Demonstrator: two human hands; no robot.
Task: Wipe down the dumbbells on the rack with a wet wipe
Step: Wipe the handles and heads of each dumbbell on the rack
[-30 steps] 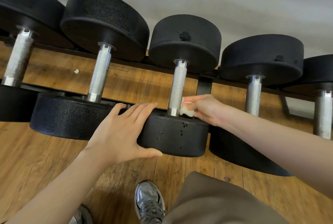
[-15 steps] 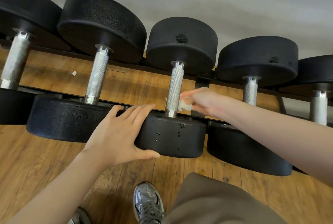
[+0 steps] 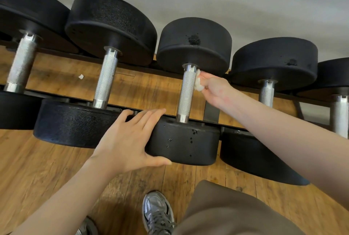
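Head view: right hand (image 3: 215,91) pinches a soft, limp wipe (image 3: 198,83) against the knurled handle (image 3: 186,93) beside it; left hand (image 3: 128,140), fingers straight, steadies the heavy, rigid dumbbell's near head (image 3: 185,144).

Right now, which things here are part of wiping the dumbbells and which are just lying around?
Part of the job:
wipe, pinched in right hand
middle dumbbell, its near head steadied by left hand
other dumbbells
rack

Lying about:
white scrap on the floor
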